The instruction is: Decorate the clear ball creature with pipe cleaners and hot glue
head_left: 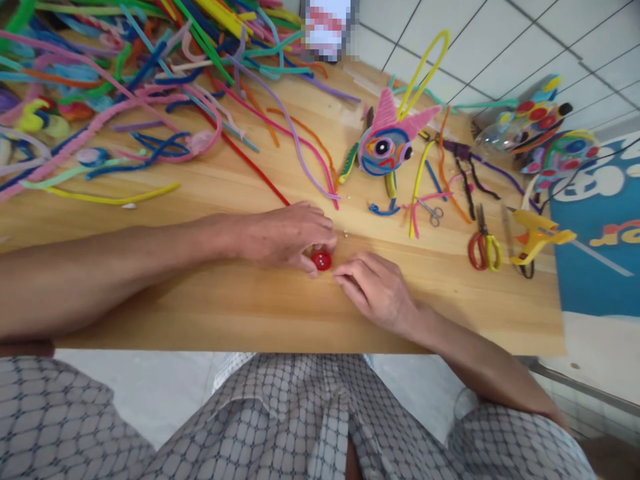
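My left hand [285, 233] rests on the wooden table [240, 313], its thumb and fingers curled round a small round red disc [323, 261] with a few white specks on it. Whether the disc is a coil or a button is too small to tell. Just right of it, my right hand [377, 288] is closed in a pinch, fingertips close to the disc but apart from it. Anything between those fingertips is too small to make out. A red pipe cleaner [255, 163] runs down to the back of my left hand. Tiny white bits [345, 234] lie beyond the hands.
Many coloured pipe cleaners [125, 100] heap at the left. A pink-eared pipe-cleaner figure [385, 147] stands at the back, more decorated figures [560, 157] at the right. Small scissors [434, 213], red-and-yellow scissors [484, 248] and a yellow glue gun [540, 233] lie right. A phone [329, 27] is behind.
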{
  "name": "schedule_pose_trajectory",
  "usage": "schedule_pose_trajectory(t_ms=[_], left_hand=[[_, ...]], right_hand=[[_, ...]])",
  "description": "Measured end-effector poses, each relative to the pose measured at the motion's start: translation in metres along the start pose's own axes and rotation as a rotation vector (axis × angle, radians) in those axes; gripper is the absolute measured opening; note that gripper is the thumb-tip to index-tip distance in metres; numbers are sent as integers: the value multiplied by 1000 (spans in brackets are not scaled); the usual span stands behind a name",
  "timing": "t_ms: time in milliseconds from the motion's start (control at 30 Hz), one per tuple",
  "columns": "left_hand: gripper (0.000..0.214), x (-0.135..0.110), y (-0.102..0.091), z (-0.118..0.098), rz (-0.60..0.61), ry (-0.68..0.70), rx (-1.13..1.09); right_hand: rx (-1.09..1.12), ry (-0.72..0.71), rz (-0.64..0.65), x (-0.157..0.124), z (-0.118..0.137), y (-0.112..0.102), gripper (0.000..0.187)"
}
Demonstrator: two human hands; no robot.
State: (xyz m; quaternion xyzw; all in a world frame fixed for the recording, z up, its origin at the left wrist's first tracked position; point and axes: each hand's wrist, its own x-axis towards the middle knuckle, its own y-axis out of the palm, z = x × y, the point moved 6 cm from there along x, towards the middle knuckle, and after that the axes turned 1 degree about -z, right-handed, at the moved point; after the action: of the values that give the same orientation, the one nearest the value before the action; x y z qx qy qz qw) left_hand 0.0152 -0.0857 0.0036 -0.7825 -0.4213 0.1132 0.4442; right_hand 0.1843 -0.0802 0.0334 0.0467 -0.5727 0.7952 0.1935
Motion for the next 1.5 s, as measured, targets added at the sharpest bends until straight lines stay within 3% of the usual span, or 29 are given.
schedule_pose_trajectory(t_ms=[167, 333, 500, 767, 967, 1167, 1300, 1500], left_hand=[[20, 2, 2, -2, -11, 13, 56], [19, 2, 2, 0, -47, -3, -1], [21, 1, 0, 0, -65, -46, 0], [17, 4, -5, -4, -26, -87, 10], [18, 3, 2, 3, -72, -53, -19], [16, 2, 3, 3, -82, -29, 5], [16, 2, 1, 3, -98, -50, -33], [19, 5, -4, -1, -71, -92, 54]], right_hand=[[80, -30, -33, 16, -5, 4, 8], [54, 120, -89, 14, -41, -10, 9], [-100, 179, 59, 23, -55, 1, 13], [-254, 205, 127, 27, -56, 12, 21], [-11, 129, 9, 26, -34, -1, 13], [99, 9, 14, 24, -8, -1, 15], [51, 84, -117, 30, -33, -15, 13], [-201, 251, -104, 46, -88, -13, 14]])
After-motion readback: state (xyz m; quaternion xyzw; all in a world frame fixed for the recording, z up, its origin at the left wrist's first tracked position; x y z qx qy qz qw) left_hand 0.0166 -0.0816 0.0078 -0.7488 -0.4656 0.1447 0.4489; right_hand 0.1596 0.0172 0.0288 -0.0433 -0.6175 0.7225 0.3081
